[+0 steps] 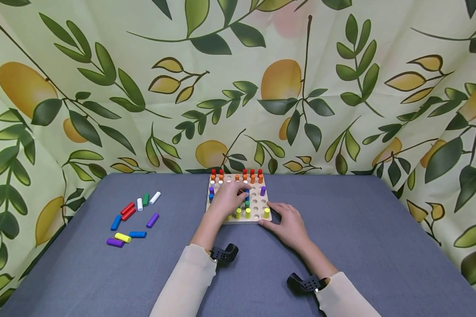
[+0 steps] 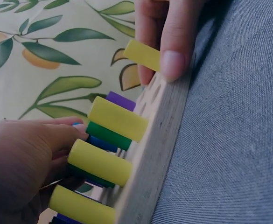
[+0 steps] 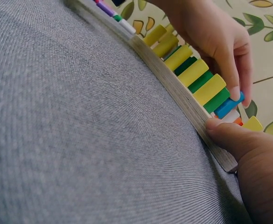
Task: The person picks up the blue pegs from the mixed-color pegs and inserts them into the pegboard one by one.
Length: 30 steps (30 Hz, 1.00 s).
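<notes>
A wooden pegboard stands at the back middle of the table, with coloured pegs upright in rows of holes. My left hand reaches over it from the left and hides part of the rows. In the right wrist view its thumb and finger pinch the top of a blue peg, which stands among the pegs. My right hand grips the board's near right corner, the thumb on the front edge, the fingers at the right side. A yellow peg stands close to that thumb.
Several loose pegs lie on the grey-blue cloth to the left, among them a red peg, a purple peg, a green peg and a yellow peg. A patterned curtain hangs behind the table's far edge.
</notes>
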Motion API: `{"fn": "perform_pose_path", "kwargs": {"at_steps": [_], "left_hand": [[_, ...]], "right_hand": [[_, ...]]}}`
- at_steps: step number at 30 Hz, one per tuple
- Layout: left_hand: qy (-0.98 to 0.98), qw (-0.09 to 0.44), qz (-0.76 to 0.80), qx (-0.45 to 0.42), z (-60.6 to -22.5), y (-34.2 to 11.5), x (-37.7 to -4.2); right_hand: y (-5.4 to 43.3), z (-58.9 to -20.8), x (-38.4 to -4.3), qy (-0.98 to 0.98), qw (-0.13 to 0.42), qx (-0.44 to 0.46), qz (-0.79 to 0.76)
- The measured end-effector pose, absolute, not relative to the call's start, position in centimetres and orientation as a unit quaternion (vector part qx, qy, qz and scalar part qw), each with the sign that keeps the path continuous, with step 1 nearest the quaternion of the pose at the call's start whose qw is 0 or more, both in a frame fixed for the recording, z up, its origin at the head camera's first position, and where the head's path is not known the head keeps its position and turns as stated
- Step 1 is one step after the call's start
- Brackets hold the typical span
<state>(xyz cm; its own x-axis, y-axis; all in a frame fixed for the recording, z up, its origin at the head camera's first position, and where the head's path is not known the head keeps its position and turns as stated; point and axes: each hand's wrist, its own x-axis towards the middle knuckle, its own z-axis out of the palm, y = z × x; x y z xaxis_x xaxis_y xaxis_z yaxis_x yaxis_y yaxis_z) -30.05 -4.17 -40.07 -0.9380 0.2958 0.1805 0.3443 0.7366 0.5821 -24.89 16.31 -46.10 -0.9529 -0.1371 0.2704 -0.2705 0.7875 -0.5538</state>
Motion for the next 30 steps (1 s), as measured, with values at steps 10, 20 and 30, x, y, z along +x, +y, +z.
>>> {"fn": "perform_pose_path", "kwargs": {"at_steps": [10, 20, 30], "left_hand": [[-0.93, 0.026, -0.323, -0.174, -40.86, -4.55, -30.42], [-0.933, 0.021, -0.318, -0.164, -40.62, -4.4, -30.2], [-0.933, 0.015, -0.32, -0.162, -40.45, -4.55, -30.09]], "right_hand": [[16.35, -46.13, -24.84, -0.938, 0.118, 0.116, 0.304], [16.27, -46.16, -24.9, -0.938, 0.113, 0.114, 0.307], [16.28, -46.08, -24.8, -0.939, 0.108, 0.113, 0.306]]}}
